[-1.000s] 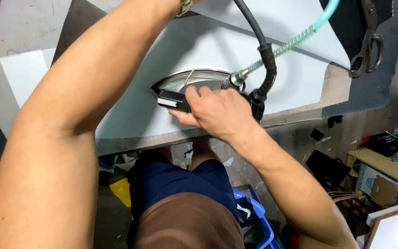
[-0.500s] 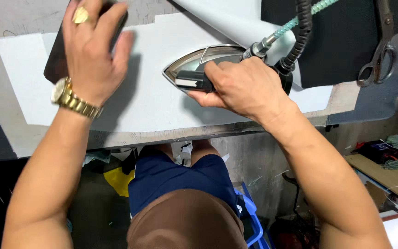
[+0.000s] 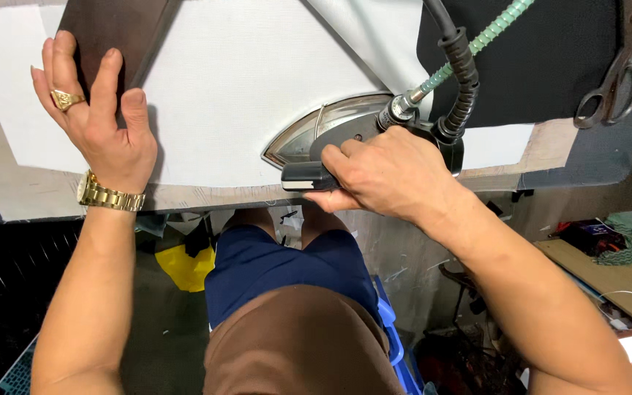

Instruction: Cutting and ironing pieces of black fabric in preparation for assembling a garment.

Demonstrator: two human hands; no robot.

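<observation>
My right hand (image 3: 385, 172) grips the black handle of a steam iron (image 3: 327, 132), whose metal sole rests on a white fabric piece (image 3: 250, 80) near the table's front edge. A black hose (image 3: 462, 66) and a pale green spiral tube (image 3: 488, 36) run from the back of the iron upward. My left hand (image 3: 96, 117), with a gold ring and a gold watch, lies flat with fingers spread on the white fabric, partly over a dark brown piece (image 3: 115, 29) at the upper left.
Black fabric (image 3: 543, 58) covers the upper right of the table, with large scissors (image 3: 612, 84) lying on it. The table's front edge (image 3: 206, 197) runs across the middle. Below are my blue shorts, a blue crate (image 3: 389, 329), and clutter on the right floor.
My left hand came down from reaching far across the table and now lies flat on the fabric at left. The iron stays held near the front edge.
</observation>
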